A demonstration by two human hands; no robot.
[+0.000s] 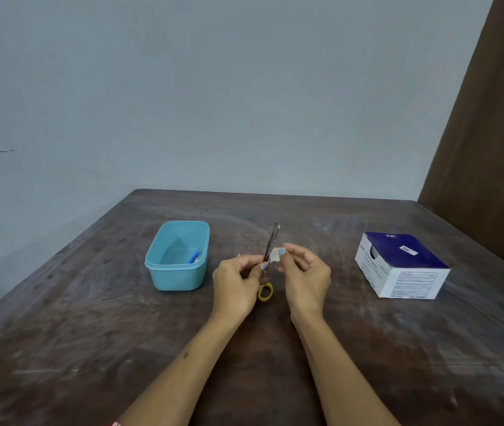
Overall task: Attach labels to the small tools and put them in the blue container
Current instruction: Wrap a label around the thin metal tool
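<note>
A pair of small scissors (272, 241) with yellow handle loops is held above the table's middle, blades pointing up and away. My left hand (238, 284) grips it near the pivot. My right hand (303, 275) pinches a small white label (274, 256) against the blades. One yellow loop (265, 293) shows below my left hand. The blue container (177, 272) stands to the left of my hands, with a small blue-handled tool (196, 256) lying inside it.
A white and dark blue cardboard box (398, 265) sits on the right side of the dark wooden table (90, 348). A pale wall stands behind the table, and a brown panel rises at the far right.
</note>
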